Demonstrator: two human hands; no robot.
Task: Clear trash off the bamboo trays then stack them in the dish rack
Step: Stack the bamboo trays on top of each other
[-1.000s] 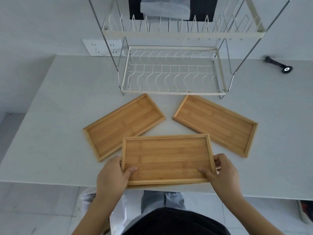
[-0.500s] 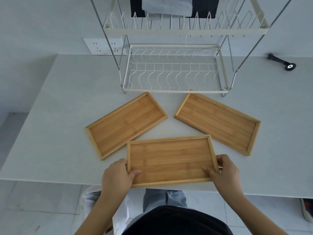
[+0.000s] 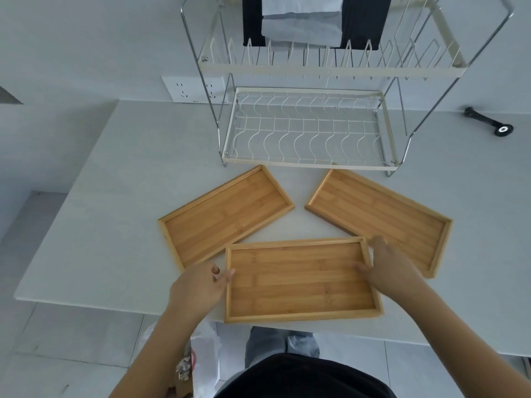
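Observation:
Three bare bamboo trays lie on the white table [image 3: 115, 214]. The near tray [image 3: 301, 282] sits square to me, its front rim slightly past the table's front edge. My left hand [image 3: 198, 288] pinches its left rim with thumb and fingertips. My right hand [image 3: 393, 268] grips its right rim near the far corner, thumb inside the tray. The left tray [image 3: 227, 216] and the right tray [image 3: 379, 216] lie angled in front of the two-tier white wire dish rack [image 3: 307, 165], whose lower tier holds nothing.
The rack's upper tier [image 3: 330, 71] carries dark and grey flat items. A wall socket [image 3: 195, 89] is behind the rack's left leg. A black tool [image 3: 491, 124] lies at the far right. A plastic bag [image 3: 204, 354] with crumpled trash hangs below the table's front edge.
The near tray has shifted a little right and farther onto the table. My right hand slid up its right rim toward the far corner, and my left hand's grip moved to the rim's edge.

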